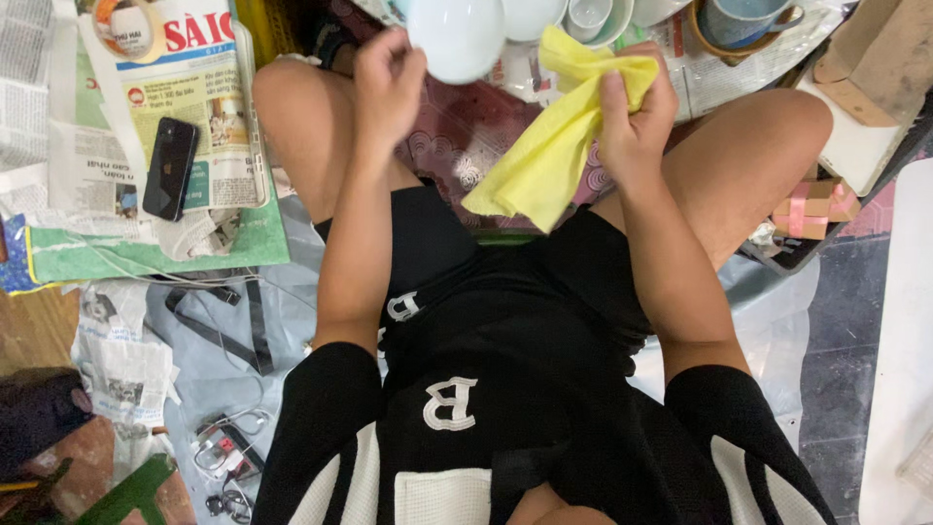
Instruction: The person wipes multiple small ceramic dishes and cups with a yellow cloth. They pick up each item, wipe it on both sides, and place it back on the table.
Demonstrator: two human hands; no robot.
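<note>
The left hand (389, 83) has its grip clamped on a pale blue bowl (457, 37); beside it, the right hand (634, 122) grips a yellow cloth (554, 146) hanging over the lap.

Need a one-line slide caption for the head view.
Seated person: left hand grips a white bowl, right hand bunches a yellow cloth beside it.

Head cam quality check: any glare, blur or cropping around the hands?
Head view: lighting even, shadows soft. The pale bowl in the left hand looks washed out and is cut by the top edge. Right hand and yellow cloth are sharp, no motion blur. The black shirt loses detail in the dark.
</note>
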